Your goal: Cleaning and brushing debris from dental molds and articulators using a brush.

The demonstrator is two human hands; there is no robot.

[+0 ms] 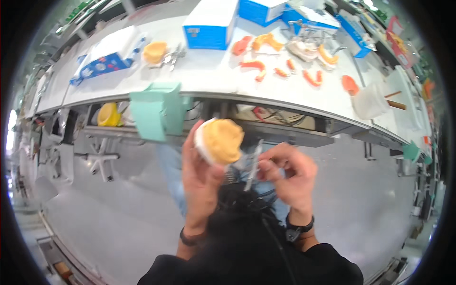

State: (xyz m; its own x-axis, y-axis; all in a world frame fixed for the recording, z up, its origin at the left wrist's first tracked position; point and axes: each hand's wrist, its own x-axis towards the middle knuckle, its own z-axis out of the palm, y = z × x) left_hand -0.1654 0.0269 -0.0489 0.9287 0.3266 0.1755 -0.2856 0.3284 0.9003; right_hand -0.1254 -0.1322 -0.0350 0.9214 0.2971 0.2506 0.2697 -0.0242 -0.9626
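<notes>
My left hand point(195, 178) is wrapped round a yellow plaster dental cast point(223, 140) with a white base, held up before the bench edge. Its yellow face is turned up toward me. To its right, my right hand point(290, 173) pinches a slim, silvery metal instrument point(253, 166) between thumb and fingers. The instrument stands nearly upright beside the cast, apart from it as far as I can see. Its exact kind is blurred.
On the white bench point(202, 71) lie orange-red dental pieces point(313, 77), another yellow cast point(155, 52), blue-and-white boxes point(209, 26) and a white tub point(370, 101). A mint-green bin point(159, 111) hangs at the bench's front edge. An open drawer point(285, 124) holds cables.
</notes>
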